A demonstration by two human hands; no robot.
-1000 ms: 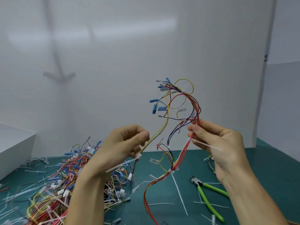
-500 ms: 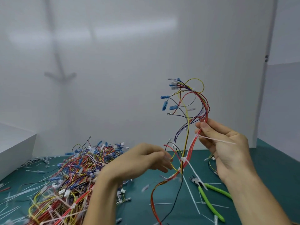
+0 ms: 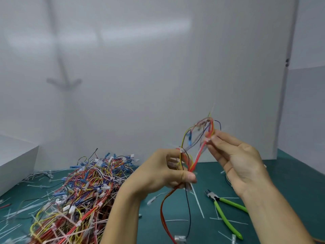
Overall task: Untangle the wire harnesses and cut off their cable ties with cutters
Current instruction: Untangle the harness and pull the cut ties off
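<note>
Green mat point(image 3: 290, 173) bearing a heaped pile of harnesses point(image 3: 79, 194) at left, strewn cut cable ties point(image 3: 197, 201), and green-handled cutters point(image 3: 226, 213) lying untouched at right. Held above the mat is a wire harness point(image 3: 197, 155) of red, yellow and dark leads, its upper loop motion-blurred. The left hand point(image 3: 158, 173) clenches the lower bundle; the right hand point(image 3: 237, 159) apparently pinches the upper part.

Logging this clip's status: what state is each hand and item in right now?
Left hand: grips the wire harness low down.
Right hand: pinches its upper loop.
Wire harness: held up between both hands, ends hanging.
Cutters: lying on the table, unheld.
Harness pile: tangled, on the table.
Cut ties: scattered on the table.
</note>
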